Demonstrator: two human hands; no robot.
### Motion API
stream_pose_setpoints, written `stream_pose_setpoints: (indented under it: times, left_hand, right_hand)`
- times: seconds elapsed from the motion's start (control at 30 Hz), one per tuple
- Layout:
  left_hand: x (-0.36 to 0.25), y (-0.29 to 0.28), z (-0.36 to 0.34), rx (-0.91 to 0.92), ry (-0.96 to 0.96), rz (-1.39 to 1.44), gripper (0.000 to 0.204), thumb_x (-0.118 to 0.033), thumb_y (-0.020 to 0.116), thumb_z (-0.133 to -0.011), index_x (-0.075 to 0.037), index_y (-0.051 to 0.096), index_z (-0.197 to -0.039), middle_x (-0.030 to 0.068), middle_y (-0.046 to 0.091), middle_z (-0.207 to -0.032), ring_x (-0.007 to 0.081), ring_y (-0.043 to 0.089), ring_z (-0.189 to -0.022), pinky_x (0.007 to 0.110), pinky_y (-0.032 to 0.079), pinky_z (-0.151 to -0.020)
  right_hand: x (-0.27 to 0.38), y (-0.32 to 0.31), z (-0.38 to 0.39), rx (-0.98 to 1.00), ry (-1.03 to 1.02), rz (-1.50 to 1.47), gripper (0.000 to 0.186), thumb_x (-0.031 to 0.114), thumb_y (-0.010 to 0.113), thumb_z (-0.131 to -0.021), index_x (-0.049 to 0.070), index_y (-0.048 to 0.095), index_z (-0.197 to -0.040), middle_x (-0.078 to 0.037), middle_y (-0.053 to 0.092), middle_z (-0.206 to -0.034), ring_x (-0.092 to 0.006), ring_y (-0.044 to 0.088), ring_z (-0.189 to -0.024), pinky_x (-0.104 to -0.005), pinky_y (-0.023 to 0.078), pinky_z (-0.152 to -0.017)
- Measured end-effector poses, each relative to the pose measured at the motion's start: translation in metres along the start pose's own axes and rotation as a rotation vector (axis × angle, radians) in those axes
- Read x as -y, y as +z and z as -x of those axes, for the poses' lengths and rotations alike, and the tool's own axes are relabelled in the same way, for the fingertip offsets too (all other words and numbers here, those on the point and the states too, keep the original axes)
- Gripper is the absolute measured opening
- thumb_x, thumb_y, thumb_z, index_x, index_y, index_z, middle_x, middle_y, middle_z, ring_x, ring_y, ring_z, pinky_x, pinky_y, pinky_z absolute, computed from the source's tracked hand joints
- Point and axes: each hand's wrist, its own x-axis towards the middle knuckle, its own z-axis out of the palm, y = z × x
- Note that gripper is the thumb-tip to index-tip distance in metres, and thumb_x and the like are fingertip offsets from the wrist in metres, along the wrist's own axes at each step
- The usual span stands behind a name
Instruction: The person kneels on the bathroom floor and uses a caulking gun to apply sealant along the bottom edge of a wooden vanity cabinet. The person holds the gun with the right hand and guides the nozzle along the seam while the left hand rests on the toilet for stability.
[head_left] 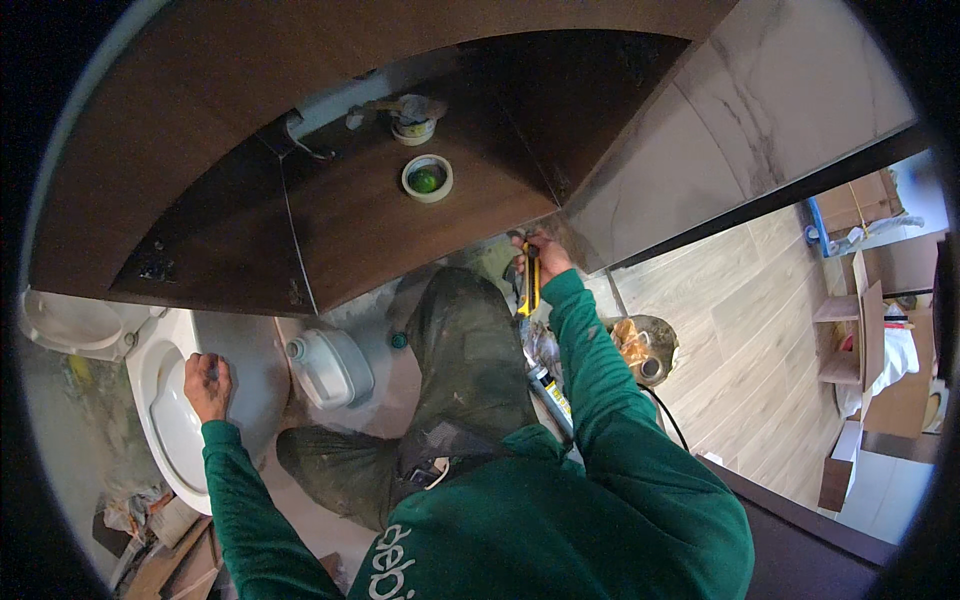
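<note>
My right hand (545, 256) grips a yellow and black utility knife (530, 282) near the lower edge of a dark brown cabinet (400, 235). Over on the left, my left hand (207, 387) rests at the rim of a white ceramic bowl (168, 455), its fingers curled in; whether anything is inside them is hidden. Beside my right forearm lies a sealant cartridge (550, 397). Between my left hand and my leg stands a whitish plastic jug (332, 370), with a small green cap (399, 340) near it.
Inside the cabinet sit a tape roll (427, 178) with something green in its middle and another roll (413, 133) under a tool. An orange-brown crumpled wrapping (630, 342) lies right of my arm. Wood scraps (175, 560) are at lower left, wooden shelving (850, 335) at far right.
</note>
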Motion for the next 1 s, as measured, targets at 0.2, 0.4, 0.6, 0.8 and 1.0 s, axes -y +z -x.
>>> stream_pose_setpoints:
  times: [0.2, 0.4, 0.6, 0.8, 1.0]
  left_hand:
    - [0.002, 0.001, 0.0, 0.011, -0.018, -0.042, 0.009, -0.008, 0.066, -0.078, -0.002, 0.062, -0.083, 0.0123, 0.055, -0.081, 0.032, 0.058, -0.078, 0.039, 0.048, -0.07]
    - [0.0, 0.0, -0.001, 0.013, -0.003, -0.052, 0.009, -0.009, 0.066, -0.079, -0.002, 0.062, -0.083, 0.0125, 0.055, -0.08, 0.0314, 0.058, -0.076, 0.039, 0.047, -0.068]
    - [-0.003, -0.001, -0.002, 0.024, -0.027, -0.061, 0.008, -0.008, 0.067, -0.079, -0.002, 0.063, -0.083, 0.0124, 0.055, -0.079, 0.031, 0.058, -0.075, 0.039, 0.047, -0.067]
    - [-0.003, 0.0, -0.002, -0.027, 0.009, -0.009, 0.008, -0.008, 0.067, -0.079, -0.002, 0.063, -0.082, 0.0126, 0.056, -0.079, 0.0317, 0.058, -0.075, 0.039, 0.047, -0.067]
    - [-0.004, -0.002, -0.001, 0.028, -0.03, -0.021, 0.008, -0.008, 0.066, -0.079, -0.001, 0.063, -0.083, 0.0125, 0.056, -0.081, 0.0321, 0.058, -0.078, 0.04, 0.048, -0.07]
  right_hand:
    - [0.018, -0.013, 0.01, -0.017, -0.031, 0.068, 0.016, 0.012, 0.04, -0.096, 0.012, 0.043, -0.112, -0.01, 0.063, -0.097, -0.0185, 0.052, -0.061, -0.0344, 0.049, -0.053]
    - [0.011, -0.011, 0.0, -0.045, -0.04, 0.005, 0.013, 0.014, 0.039, -0.098, 0.011, 0.044, -0.109, -0.011, 0.062, -0.095, -0.0192, 0.051, -0.059, -0.0357, 0.048, -0.052]
    - [0.016, -0.011, -0.017, -0.077, -0.022, 0.046, 0.009, 0.014, 0.04, -0.098, 0.01, 0.041, -0.106, -0.012, 0.062, -0.091, -0.0199, 0.052, -0.058, -0.0368, 0.048, -0.05]
    - [0.013, -0.014, -0.02, -0.018, -0.024, 0.035, 0.017, 0.013, 0.039, -0.097, 0.011, 0.043, -0.113, -0.012, 0.063, -0.093, -0.0216, 0.052, -0.056, -0.0374, 0.05, -0.05]
    - [0.006, -0.019, 0.001, 0.062, -0.057, 0.041, 0.021, 0.013, 0.04, -0.097, 0.014, 0.048, -0.116, -0.008, 0.06, -0.093, -0.0182, 0.049, -0.058, -0.0351, 0.047, -0.052]
